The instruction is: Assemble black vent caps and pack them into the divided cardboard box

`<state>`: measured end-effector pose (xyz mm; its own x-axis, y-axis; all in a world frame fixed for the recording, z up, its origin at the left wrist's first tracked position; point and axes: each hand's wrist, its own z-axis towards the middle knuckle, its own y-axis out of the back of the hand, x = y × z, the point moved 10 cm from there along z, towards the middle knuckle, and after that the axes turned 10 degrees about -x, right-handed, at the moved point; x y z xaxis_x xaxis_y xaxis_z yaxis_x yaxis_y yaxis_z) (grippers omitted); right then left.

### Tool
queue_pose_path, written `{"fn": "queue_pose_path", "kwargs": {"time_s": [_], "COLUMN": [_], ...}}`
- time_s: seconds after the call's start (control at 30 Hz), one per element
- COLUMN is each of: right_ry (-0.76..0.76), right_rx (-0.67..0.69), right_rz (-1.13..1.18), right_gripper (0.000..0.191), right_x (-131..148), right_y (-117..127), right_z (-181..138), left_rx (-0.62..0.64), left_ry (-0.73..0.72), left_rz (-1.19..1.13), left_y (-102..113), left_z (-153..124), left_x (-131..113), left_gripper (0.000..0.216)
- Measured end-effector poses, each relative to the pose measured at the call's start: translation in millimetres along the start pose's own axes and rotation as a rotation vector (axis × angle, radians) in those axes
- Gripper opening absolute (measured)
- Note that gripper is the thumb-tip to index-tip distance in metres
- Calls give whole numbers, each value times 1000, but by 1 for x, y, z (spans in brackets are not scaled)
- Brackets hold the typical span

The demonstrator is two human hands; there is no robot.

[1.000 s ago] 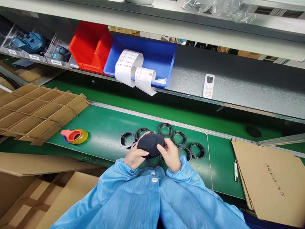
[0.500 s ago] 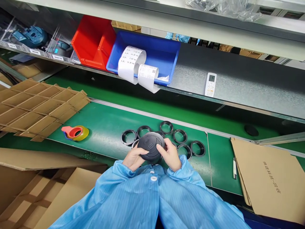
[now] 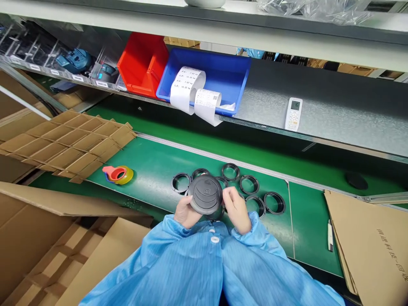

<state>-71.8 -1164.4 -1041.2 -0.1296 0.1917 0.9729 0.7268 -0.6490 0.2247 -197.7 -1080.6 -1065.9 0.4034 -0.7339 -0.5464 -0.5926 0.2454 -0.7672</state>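
Observation:
A round black plastic cap [image 3: 205, 194] with a ribbed top is held just above the green bench mat [image 3: 153, 165]. My left hand [image 3: 185, 212] grips its lower left edge. My right hand [image 3: 236, 207] sits at the cap's right side, fingers curled towards its rim; whether they still grip it is unclear. Several black plastic rings [image 3: 248, 184] lie on the mat right behind and beside my hands. Blue sleeves cover both my arms.
A tape roll on a red dispenser [image 3: 117, 174] lies to the left. Cardboard dividers [image 3: 66, 144] and open cartons [image 3: 47, 242] fill the left side. Flat cardboard [image 3: 372, 242] and a pen [image 3: 330, 236] lie at right. The shelf holds a red bin [image 3: 143, 63], a blue bin [image 3: 207, 76] and a remote control [image 3: 293, 113].
The cap has been turned and tilted in my hands, so its ribbed top now faces up more. My right hand has slid off the cap's top to its right side.

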Motion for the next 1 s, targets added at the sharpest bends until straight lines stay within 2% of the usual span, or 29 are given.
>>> {"fn": "queue_pose_path", "kwargs": {"time_s": [0.07,0.1,0.17,0.27,0.37,0.47,0.57,1.0], "right_ry": [328,440,545,538,492,457,438,442], "right_rx": [-130,-141,-95,-13,75,102,109,145], "right_rz": [-163,-218,-289,-307,-240,-180,-156,-124], "right_gripper": [38,37,36,40,52,61,62,62], "right_x": [36,48,57,51,42,38,38,28], "right_y": [16,17,11,2,-3,0,4,13], "right_z": [-1,-3,-4,-1,3,6,7,4], "left_rx": [-10,-7,0,7,38,36,13,-13], "left_ry": [14,29,58,85,125,123,113,128], "left_rz": [-33,-36,-33,-35,-30,-34,-40,-94], "left_y": [4,4,0,-11,-26,-35,-37,-43], "left_z": [0,-1,-4,-9,-14,-15,-15,-14], "left_x": [4,7,12,15,19,21,23,40], "left_gripper": [53,53,57,66,76,80,82,65]}}
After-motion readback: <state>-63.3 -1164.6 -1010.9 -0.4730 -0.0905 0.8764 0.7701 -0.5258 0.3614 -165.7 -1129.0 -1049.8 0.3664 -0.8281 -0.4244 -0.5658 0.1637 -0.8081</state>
